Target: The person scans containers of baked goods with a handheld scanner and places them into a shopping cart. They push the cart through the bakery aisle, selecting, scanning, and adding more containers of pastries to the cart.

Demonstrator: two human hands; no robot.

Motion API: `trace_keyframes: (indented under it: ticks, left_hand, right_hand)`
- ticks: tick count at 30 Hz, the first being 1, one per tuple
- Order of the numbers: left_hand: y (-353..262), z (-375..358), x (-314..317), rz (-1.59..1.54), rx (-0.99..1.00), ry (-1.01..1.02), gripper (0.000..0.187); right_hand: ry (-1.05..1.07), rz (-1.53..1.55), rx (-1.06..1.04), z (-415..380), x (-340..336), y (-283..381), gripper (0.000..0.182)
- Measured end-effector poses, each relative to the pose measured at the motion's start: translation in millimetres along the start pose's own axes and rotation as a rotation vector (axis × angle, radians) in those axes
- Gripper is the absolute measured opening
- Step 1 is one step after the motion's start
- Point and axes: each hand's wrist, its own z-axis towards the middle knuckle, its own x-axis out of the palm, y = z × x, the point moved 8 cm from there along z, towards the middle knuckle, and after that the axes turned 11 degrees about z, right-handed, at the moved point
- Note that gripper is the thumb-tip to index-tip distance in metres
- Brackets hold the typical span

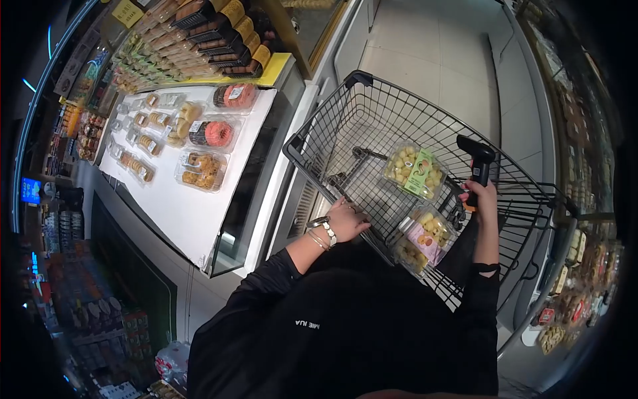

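My right hand (pixel 484 198) is closed around the handle of a black handheld barcode scanner (pixel 480 158), held over the right side of a wire shopping cart (pixel 458 114). On the near rim of the cart rests my left hand (pixel 344 221), its fingers curled over the edge. Inside the cart lies a clear plastic box of round yellowish pastries with a green label (pixel 417 170). Nearer my body is a second clear box with a pink label (pixel 424 241), tilted against the cart wall. My sleeve partly hides the cart's near end.
Left of the cart stands a white display table (pixel 174 211) with several clear packs of baked goods. Two of them hold pink-topped cakes (pixel 218 133). Behind are stacked black trays (pixel 222 43). Shelves with packaged food (pixel 577 292) line the right, beside a tiled floor (pixel 425 46).
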Motion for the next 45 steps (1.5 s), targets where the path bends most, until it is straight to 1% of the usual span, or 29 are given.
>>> trace_keyframes:
  ticks: [2,5,6,8,10,11,12,14,16,17,18,21,22,24,25,26,27,28,30,31,33,34,36,37,38,40,41,44,45]
  left_hand:
    - [-2,1,3,0.015,0.02,0.028,0.033]
    - [0,8,9,0.02,-0.022,0.295,0.037]
    - [-3,12,3,0.016,-0.003,0.413,0.039]
    - [4,26,17,-0.092,0.091,0.493,0.043]
    - [12,50,25,-0.336,0.117,0.574,0.047]
    - [17,64,31,-0.322,0.103,0.644,0.047]
    - [24,81,38,-0.225,0.15,0.584,0.047]
    - [34,115,57,-0.232,0.134,0.56,0.049]
    - [32,147,67,-0.343,0.094,0.56,0.052]
    - [32,160,81,-0.418,0.03,0.583,0.051]
    - [36,176,116,-0.505,0.048,0.494,0.053]
    - [29,192,150,-0.472,-0.114,0.688,0.056]
    - [27,193,168,-0.476,-0.094,0.707,0.056]
    - [26,189,219,-0.577,-0.142,0.749,0.056]
    - [18,185,235,-0.605,-0.133,0.741,0.057]
    - [13,182,252,-0.608,-0.128,0.755,0.057]
    - [-9,178,251,-0.572,-0.032,0.826,0.064]
    - [-30,171,250,-0.534,0.063,0.893,0.072]
    - [-60,162,246,-0.691,0.024,0.909,0.087]
    - [-74,158,253,-0.694,0.026,0.917,0.087]
    - [-96,160,258,-0.68,0.083,0.755,0.1]
    - [-100,155,265,-0.687,0.088,0.764,0.1]
    - [-100,150,277,-0.845,-0.049,0.697,0.107]
    - [-98,150,294,-0.963,-0.12,0.699,0.105]
    - [-96,149,309,-0.967,-0.117,0.701,0.105]
    - [-103,148,308,-1.16,-0.092,0.802,0.109]
    - [-97,149,311,-1.069,-0.133,0.807,0.089]
    - [-91,147,325,-0.97,-0.146,0.852,0.091]
    - [-90,148,317,-0.968,-0.145,0.848,0.091]
  right_hand:
    - [-0.065,-0.025,0.039,4,-13,-31,0.02]
    - [-0.244,-0.199,0.039,3,-44,-70,0.019]
    - [-0.278,-0.218,0.041,-1,-51,-80,0.018]
    - [-0.311,-0.199,-0.008,-6,-63,-106,0.019]
    - [-0.344,-0.434,-0.03,-11,-78,-129,0.035]
    - [-0.356,-0.451,-0.051,-18,-79,-135,0.037]
    - [-0.359,-0.459,-0.073,-21,-80,-144,0.037]
    - [-0.4,-0.519,0.021,-33,-80,-150,0.037]
    - [-0.463,-0.553,-0.043,-44,-83,-148,0.035]
    - [-0.482,-0.564,0.011,-49,-87,-149,0.034]
    - [-0.499,-0.574,0.066,-53,-90,-147,0.033]
    - [-0.556,-0.553,0.047,-64,-109,-156,0.03]
    - [-0.59,-0.455,0.097,-68,-115,-166,0.029]
    - [-0.609,-0.237,0.155,-71,-130,-198,0.03]
    - [-0.622,-0.24,0.169,-74,-135,-206,0.03]
    - [-0.617,-0.12,0.235,-76,-138,-220,0.03]
    - [-0.607,0.002,0.297,-75,-138,-232,0.03]
    - [-0.613,0.001,0.303,-74,-136,-231,0.03]
    - [-0.56,0.092,0.305,-72,-124,-232,0.029]
    - [-0.576,0.104,0.292,-71,-123,-234,0.026]
    - [-0.586,0.088,0.301,-71,-124,-236,0.023]
    - [-0.59,0.075,0.305,-72,-125,-235,0.02]
    - [-0.598,0.116,0.316,-74,-124,-237,0.021]
    - [-0.617,0.139,0.321,-75,-122,-236,0.022]
    - [-0.635,0.164,0.324,-74,-121,-234,0.023]
    - [-0.626,0.153,0.335,-72,-126,-243,0.024]
    - [-0.614,0.162,0.348,-71,-127,-249,0.024]
    - [-0.611,0.157,0.351,-71,-125,-248,0.025]
    - [-0.59,0.131,0.339,-71,-125,-244,0.025]
